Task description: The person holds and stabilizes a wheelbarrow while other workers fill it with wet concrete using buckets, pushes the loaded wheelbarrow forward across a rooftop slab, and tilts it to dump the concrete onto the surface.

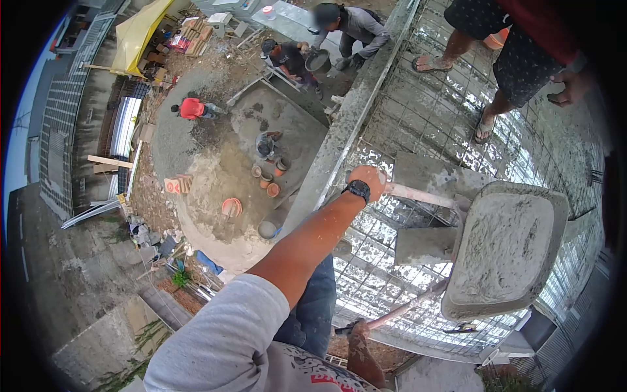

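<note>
A wheelbarrow stands ahead of me, its grey tray loaded with wet concrete. My left hand, with a dark watch at the wrist, is closed around the end of one handle. Lower in the view, my right hand is wrapped round the other handle; my arm and shirt partly cover that side. Flat grey boards lie beneath and beside the handles, over the steel mesh.
Rebar mesh covers the deck. A person in sandals stands on it near the wheelbarrow. A concrete ledge borders a drop; below, several workers, buckets and a sand heap are visible. Two workers handle a dark bucket.
</note>
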`<state>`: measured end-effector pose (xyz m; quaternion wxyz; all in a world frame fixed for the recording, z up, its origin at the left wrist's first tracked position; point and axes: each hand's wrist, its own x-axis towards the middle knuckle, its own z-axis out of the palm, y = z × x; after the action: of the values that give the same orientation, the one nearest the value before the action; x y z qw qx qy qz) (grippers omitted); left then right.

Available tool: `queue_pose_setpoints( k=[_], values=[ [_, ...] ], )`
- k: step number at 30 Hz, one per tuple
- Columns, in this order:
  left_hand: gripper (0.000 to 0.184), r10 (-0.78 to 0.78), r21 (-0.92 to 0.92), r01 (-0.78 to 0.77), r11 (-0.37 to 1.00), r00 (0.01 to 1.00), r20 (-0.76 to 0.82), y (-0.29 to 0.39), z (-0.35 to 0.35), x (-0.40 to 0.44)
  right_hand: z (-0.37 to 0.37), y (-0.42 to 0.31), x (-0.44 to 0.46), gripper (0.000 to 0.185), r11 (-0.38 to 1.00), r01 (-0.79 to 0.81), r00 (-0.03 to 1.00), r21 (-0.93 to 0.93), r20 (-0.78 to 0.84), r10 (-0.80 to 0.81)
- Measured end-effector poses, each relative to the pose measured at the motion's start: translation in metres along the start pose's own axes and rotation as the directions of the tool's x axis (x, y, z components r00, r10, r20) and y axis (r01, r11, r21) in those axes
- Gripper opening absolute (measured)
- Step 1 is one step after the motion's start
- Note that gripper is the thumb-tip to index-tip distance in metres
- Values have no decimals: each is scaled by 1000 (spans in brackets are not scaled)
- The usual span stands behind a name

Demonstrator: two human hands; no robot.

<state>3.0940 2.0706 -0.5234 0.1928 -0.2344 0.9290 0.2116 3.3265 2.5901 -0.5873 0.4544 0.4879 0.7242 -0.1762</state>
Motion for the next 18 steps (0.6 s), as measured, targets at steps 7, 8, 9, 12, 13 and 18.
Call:
queue_pose_setpoints(
  k=[7, 8, 9, 12, 13, 18],
  values=[
    [38, -179, -23, 181, 983, 982, 54, 17, -21, -8, 0, -9, -62, 69, 871, 193, 911, -451, -248, -330],
    [36, -174, 15, 173, 985, 984, 36, 20, -25, -11, 2, -14, -62, 60, 913, 136, 934, -385, -257, -247],
    [33, -171, 51, 170, 984, 985, 15, 23, -28, -12, 4, -17, -59, 53, 946, 73, 951, -317, -264, -162],
    [37, -70, 177, 69, 982, 998, -4, 13, -10, -7, 8, -17, -56, 57, 945, 32, 939, -326, -314, -140],
    [36, -90, 173, 87, 981, 996, 6, 10, -4, -3, 8, -15, -56, 64, 949, 59, 932, -309, -325, -163],
    [33, -200, 157, 190, 969, 978, 54, 26, -22, -8, 6, -16, -52, 79, 973, -3, 939, -232, -335, -77]
  ],
)
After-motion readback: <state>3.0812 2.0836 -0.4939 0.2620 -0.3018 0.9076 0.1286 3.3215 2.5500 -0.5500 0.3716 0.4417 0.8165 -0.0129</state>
